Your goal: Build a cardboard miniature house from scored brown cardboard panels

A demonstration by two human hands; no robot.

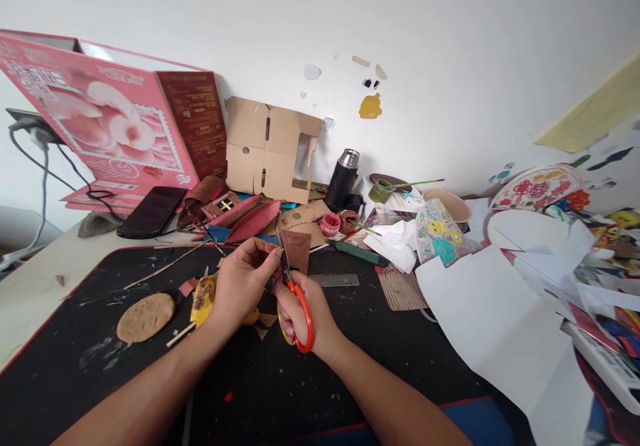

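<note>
the person's bare left forearm (pixel 150 376) and bare right forearm (pixel 390 386) slant inward, both aimed toward the far edge of the table (pixel 30 299). the left hand (pixel 247 276) is raised, knuckles up, thumb pressed close to the bent forefinger in a pinch. just beside it, the right hand (pixel 307 309) is curled in a closed grip, its thumb angled toward the left fingers.

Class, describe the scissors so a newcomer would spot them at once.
Find the black mat, then the right hand above it. That hand holds the scissors, blades pointing toward the white wall. Unlike the yellow tool lying further left, they have a bright red handle loop.
</note>
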